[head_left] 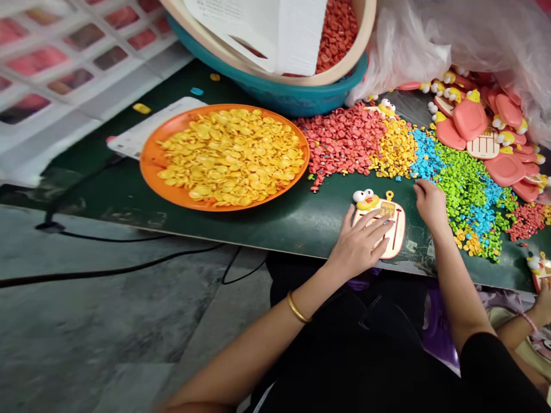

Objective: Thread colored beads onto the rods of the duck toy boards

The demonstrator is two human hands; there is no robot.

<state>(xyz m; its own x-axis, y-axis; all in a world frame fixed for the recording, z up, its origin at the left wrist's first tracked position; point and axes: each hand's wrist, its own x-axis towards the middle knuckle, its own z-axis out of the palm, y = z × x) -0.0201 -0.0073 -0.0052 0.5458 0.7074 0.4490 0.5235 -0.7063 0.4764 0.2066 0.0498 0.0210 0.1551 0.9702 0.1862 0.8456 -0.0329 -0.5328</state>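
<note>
A cream-coloured plastic toy frame (398, 229) with slots, a yellow beak, bulging white eyes and a small loop lies on the green table by its front edge. My left hand (357, 244) rests over it, fingers spread and covering its lower left part. To its right, my right hand (431, 206) is closed, thumb and fingertips together, just below a heap of small blue pieces (426, 154). Whatever those fingertips hold is too small to make out. Close by are heaps of green pieces (460, 183), yellow pieces (396, 152) and red pieces (344, 137).
An orange plate (148, 172) full of flat yellow pieces stands left. Behind it are a teal basin (275, 97) and white crates (81, 74). Finished-looking pink-backed toys (469, 120) pile up at the back right. Another person's hand (544, 301) is at the right edge.
</note>
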